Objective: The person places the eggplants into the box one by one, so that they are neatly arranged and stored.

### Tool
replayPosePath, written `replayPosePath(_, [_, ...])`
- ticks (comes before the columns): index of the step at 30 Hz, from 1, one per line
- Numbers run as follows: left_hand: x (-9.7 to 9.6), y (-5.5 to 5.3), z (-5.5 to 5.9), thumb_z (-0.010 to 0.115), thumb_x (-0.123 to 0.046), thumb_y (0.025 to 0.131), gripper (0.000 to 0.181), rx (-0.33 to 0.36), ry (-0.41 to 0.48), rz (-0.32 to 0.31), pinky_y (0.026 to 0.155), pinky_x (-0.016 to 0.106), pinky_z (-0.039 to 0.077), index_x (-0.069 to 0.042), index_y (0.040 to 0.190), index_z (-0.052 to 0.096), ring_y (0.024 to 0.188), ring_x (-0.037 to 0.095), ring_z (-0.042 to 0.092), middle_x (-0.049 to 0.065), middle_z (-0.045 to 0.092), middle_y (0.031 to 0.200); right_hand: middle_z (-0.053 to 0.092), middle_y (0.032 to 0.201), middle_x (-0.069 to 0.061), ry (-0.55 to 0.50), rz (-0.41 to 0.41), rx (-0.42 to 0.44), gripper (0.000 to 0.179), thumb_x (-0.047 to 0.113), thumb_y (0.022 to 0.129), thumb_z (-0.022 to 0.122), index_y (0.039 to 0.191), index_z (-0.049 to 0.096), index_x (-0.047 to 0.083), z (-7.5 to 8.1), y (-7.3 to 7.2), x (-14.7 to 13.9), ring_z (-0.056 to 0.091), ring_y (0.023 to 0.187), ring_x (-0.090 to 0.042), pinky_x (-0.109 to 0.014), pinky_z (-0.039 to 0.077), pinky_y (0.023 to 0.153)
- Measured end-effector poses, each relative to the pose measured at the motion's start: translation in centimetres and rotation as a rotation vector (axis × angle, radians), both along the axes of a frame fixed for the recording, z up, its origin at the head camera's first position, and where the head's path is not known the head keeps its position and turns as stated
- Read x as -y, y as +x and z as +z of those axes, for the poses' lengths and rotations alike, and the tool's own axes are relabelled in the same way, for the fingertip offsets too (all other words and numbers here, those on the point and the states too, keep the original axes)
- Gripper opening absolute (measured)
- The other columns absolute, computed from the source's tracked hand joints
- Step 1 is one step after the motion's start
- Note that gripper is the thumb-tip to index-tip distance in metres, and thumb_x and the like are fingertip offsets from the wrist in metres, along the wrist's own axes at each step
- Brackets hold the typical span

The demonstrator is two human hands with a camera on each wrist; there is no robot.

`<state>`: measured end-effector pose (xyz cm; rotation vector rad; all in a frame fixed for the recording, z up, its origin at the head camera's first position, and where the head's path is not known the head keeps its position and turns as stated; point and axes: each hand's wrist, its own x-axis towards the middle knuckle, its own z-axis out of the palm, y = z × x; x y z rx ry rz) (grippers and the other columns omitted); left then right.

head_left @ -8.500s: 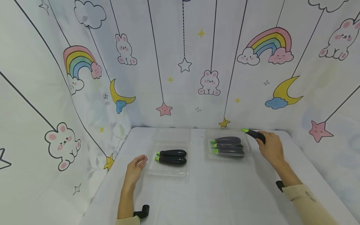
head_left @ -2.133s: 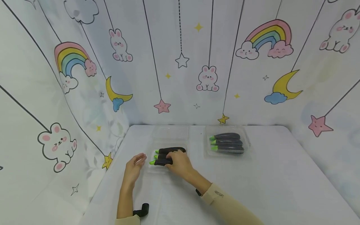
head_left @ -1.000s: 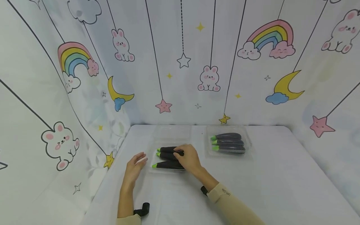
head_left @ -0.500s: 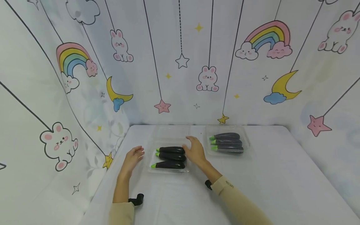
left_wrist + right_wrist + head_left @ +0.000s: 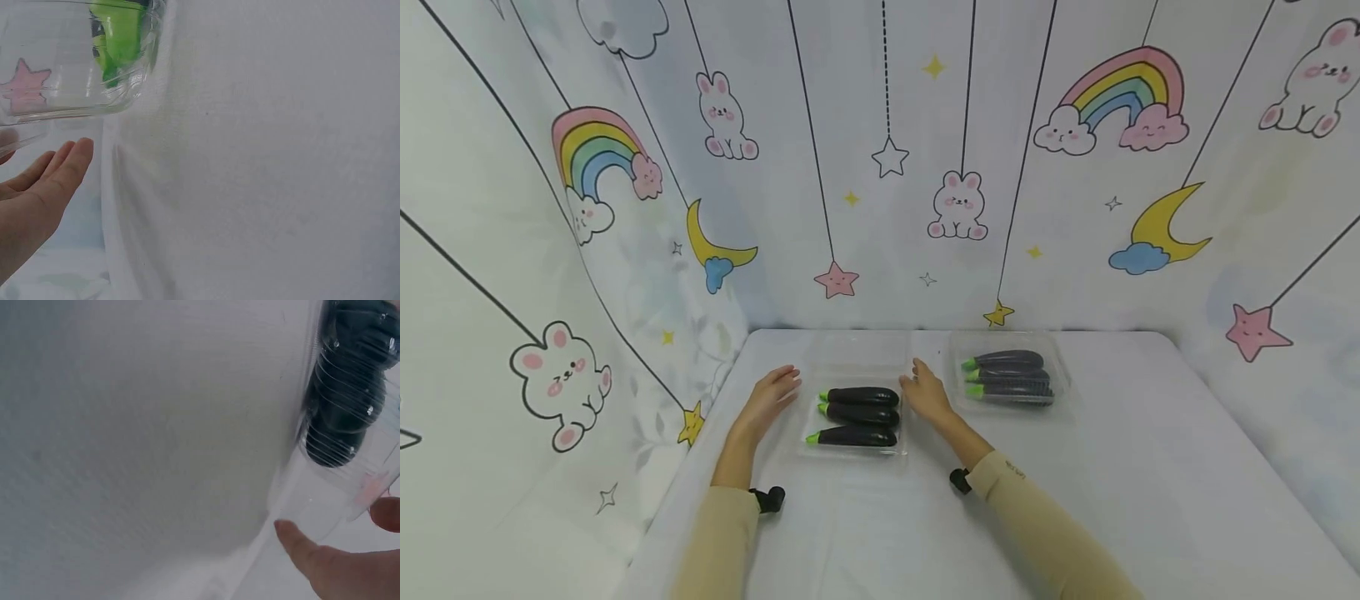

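Observation:
A clear plastic clamshell box (image 5: 853, 452) lies with its lid (image 5: 863, 348) folded back, away from me. Three dark eggplants with bright green stems sit side by side in it; the middle eggplant (image 5: 857, 414) is close to the far one, and the near eggplant (image 5: 853, 437) lies slightly apart. My left hand (image 5: 769, 400) is at the box's left side near the lid, its fingers (image 5: 74, 164) extended below the plastic edge in the left wrist view. At the right side, my right hand (image 5: 929, 395) has thumb and index spread by the lid, holding nothing.
Right of the open box stands a second clear box (image 5: 1063, 383), its lid down over several eggplants (image 5: 1009, 377). A white cloth (image 5: 1037, 483) covers the table. Behind rises a curtain (image 5: 1060, 300) printed with rabbits, stars and rainbows.
My right hand carried an eggplant from the right into the open box, which earlier held two, and released it. Both hands have since moved back towards the lid, one on each side.

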<state>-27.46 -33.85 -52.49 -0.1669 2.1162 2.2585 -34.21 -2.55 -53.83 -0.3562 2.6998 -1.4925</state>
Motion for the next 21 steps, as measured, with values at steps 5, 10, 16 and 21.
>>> replayPosePath(5, [-0.5,-1.4,-0.8,0.043,-0.007,0.112,0.059,0.009,-0.013,-0.022,0.129,0.047,0.023,0.01,0.161,0.015,0.157,0.038,0.021,0.029,0.02,0.169,0.051,0.152,-0.028,-0.092,0.009,0.135,0.061,0.023,0.107,0.051,0.159,0.033,-0.005,-0.6,-0.8,-0.3,0.052,0.138,-0.044,-0.054,0.045,0.114])
replayPosePath(10, [-1.1,-1.9,-1.5,0.043,-0.004,0.111,0.059,0.011,-0.003,-0.034,0.128,0.045,0.024,0.01,0.162,0.016,0.157,0.037,0.024,0.028,0.019,0.169,0.055,0.149,-0.026,-0.157,0.04,0.199,0.057,0.02,0.107,0.051,0.157,0.038,-0.003,-0.7,-1.1,-0.7,0.054,0.136,-0.042,-0.053,0.045,0.115])
replayPosePath(16, [-1.4,-2.2,-1.9,0.041,0.0,0.111,0.057,0.008,0.069,-0.034,0.128,0.041,0.025,0.009,0.162,0.016,0.157,0.035,0.025,0.026,0.018,0.17,0.057,0.145,-0.028,-0.207,0.049,0.218,0.055,0.015,0.107,0.051,0.156,0.039,-0.005,-0.8,-1.3,-0.8,0.058,0.132,-0.041,-0.049,0.049,0.111])
replayPosePath(21, [-1.4,-2.2,-1.8,0.037,0.005,0.11,0.056,-0.01,0.165,-0.04,0.128,0.042,0.023,0.011,0.161,0.015,0.157,0.037,0.023,0.027,0.015,0.17,0.058,0.143,-0.03,-0.273,0.052,0.232,0.057,0.012,0.105,0.053,0.156,0.038,-0.006,-0.7,-1.5,-0.9,0.06,0.129,-0.042,-0.049,0.052,0.108])
